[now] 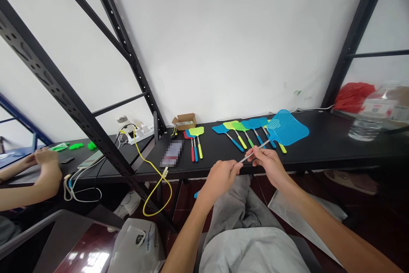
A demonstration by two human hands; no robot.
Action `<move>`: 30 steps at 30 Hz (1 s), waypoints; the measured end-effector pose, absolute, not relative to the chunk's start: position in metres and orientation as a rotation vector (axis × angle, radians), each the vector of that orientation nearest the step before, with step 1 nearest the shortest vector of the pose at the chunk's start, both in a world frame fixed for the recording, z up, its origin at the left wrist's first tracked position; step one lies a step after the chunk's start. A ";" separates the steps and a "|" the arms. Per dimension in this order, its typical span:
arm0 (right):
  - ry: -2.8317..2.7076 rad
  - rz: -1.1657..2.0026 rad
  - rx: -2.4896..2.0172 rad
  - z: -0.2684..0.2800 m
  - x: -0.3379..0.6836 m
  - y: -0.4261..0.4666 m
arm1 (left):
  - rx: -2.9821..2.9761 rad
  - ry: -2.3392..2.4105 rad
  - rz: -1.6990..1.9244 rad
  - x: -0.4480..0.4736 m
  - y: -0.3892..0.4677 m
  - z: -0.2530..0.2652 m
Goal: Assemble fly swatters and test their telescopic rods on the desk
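A blue fly swatter [289,129] is held over the table's front edge, its mesh head up to the right and its thin metal shaft slanting down to the left. My left hand [223,176] is closed around the lower end, hiding that part. Farther up the shaft, my right hand [269,164] pinches it between thumb and fingers. Behind the held swatter several blue, green and yellow fly swatters [240,126] lie in a row, handles toward me. Left of them rest three smaller swatters [196,131]: red, blue and yellow.
On the black table [322,136] stand a small cardboard box [185,121] and a phone [172,153] with a yellow cable [150,163]. A plastic bottle [367,119] is at right. Black shelf posts [64,77] frame the space. Another person's hands [44,158] rest at far left.
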State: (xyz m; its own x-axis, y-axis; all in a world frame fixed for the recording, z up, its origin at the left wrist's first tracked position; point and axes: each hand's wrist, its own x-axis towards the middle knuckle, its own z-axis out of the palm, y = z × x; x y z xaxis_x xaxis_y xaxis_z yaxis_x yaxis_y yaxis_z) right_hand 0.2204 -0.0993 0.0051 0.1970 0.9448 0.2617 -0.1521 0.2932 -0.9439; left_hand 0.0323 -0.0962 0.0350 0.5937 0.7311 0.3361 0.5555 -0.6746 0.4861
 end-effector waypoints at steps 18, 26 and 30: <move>-0.933 0.915 -0.960 0.016 0.242 -0.096 | 2.524 1.101 0.680 0.029 -0.097 0.037; -0.799 0.869 -0.943 0.023 0.269 -0.094 | 2.560 1.074 0.642 0.025 -0.096 0.038; -0.767 0.854 -0.929 0.026 0.279 -0.093 | 2.578 1.065 0.626 0.024 -0.096 0.039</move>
State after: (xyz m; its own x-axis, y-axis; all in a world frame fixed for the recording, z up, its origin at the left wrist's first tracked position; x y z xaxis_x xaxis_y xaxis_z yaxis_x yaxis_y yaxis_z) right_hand 0.2791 -0.0931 0.0260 0.4526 0.8717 0.1879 -0.2797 0.3389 -0.8983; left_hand 0.0242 -0.0956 0.0388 0.6339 0.7199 0.2827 0.5975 -0.6879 0.4120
